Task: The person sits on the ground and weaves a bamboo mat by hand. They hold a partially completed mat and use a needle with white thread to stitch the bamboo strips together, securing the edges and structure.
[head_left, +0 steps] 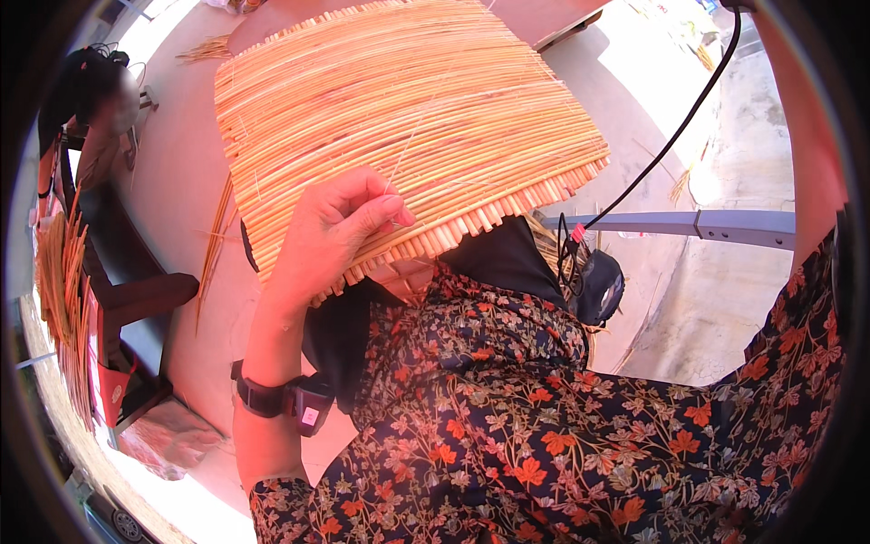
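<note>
A mat of thin straw-coloured stalks (408,118) lies over my lap, its stalks side by side and their cut ends along the near edge. Pale thread crosses it in places. My left hand (349,218) is over the mat's near left part, thumb and forefinger pinched together. A fine white thread (405,150) runs up and away from that pinch across the stalks. At the right rim my right arm (807,118) is raised, and its hand is outside the picture.
A person (100,109) sits at the far left near a dark wooden bench (136,272). A bundle of loose stalks (62,272) stands beside the bench. A black cable (698,109) hangs at right above a grey metal bar (707,224). Loose stalks (216,245) lie on the floor.
</note>
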A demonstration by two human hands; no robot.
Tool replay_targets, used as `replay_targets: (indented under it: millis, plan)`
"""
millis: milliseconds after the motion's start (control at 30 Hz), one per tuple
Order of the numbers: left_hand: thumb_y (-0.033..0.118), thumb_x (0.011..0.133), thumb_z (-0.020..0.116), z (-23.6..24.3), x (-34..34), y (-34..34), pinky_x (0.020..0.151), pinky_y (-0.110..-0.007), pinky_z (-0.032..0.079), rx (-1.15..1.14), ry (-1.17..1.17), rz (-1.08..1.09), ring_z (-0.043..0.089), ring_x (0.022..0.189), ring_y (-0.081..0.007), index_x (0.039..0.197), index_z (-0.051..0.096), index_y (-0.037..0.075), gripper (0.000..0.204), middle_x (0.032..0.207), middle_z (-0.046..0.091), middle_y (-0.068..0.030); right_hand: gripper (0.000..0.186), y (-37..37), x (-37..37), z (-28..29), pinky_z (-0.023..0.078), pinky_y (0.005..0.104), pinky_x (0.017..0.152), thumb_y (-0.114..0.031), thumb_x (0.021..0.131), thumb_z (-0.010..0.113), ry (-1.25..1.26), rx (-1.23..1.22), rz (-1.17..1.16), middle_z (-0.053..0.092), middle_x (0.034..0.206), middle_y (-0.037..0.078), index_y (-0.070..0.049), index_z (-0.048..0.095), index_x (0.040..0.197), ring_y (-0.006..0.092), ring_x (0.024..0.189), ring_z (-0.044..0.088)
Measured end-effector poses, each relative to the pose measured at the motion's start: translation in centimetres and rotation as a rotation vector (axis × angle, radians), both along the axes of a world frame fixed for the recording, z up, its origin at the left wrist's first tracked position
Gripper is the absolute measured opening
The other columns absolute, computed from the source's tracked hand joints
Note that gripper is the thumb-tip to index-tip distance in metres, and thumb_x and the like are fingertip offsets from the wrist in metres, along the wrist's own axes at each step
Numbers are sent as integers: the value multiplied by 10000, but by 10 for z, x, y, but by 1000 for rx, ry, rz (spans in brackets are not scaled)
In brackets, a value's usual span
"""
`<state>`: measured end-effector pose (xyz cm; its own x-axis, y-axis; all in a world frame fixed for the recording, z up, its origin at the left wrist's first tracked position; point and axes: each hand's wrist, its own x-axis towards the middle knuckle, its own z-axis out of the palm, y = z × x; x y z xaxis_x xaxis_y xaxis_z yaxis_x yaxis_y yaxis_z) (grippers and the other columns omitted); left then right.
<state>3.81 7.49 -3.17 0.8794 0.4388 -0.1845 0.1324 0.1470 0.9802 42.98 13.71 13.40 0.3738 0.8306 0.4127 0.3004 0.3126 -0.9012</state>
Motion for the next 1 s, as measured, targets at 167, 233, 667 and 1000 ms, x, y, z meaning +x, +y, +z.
replay_targets:
  millis: [167,233,667,1000]
  plan:
    - [183,1013,606,30,4,31,614,-233,475,-187,-232,147,614,643,-132,918,594,66,151,773,663,-68,163,-62,-45,-75,607,335,663,-163,979,595,-152,-274,73,645,759,59,-3,606,955,176,663,657]
    - [175,1017,597,45,-17,50,619,-248,478,-184,-328,280,618,672,-143,935,597,58,144,776,632,-61,196,-60,-108,-133,521,252,570,-209,993,606,-42,-338,339,603,716,8,-22,614,935,95,615,602]
    - [180,917,688,110,-52,132,666,-286,452,1027,1008,322,615,787,-174,1016,676,4,202,862,628,-82,157,-141,-171,-206,477,221,549,-189,969,636,280,-435,308,603,717,-4,-33,634,949,56,613,581]
    - [32,872,687,26,7,-5,720,-291,453,885,259,-189,565,815,-195,909,615,-32,103,882,541,-79,156,-150,-181,-204,457,247,578,-162,953,647,208,-337,276,583,677,3,-12,625,916,69,610,553]
